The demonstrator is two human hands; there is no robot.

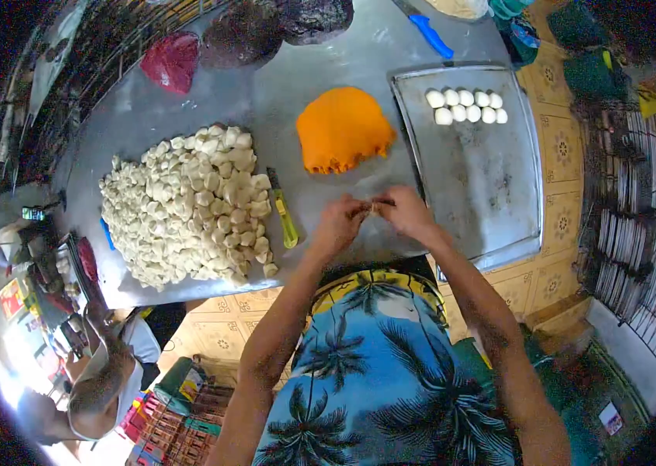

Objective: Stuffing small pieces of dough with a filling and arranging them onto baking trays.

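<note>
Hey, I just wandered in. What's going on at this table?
A person stands at a metal table, left hand and right hand close together, fingers pinched on a small pale piece; too little shows to tell what it is. Just beyond the hands lies a soft orange mound. To the left is a big pile of pale lumps, with a yellow-green handle beside it. On the right, a tray holds two short rows of white balls.

patterned tan floor tiles [562, 149] lie beside stacked slatted racks [628, 245].
</note>
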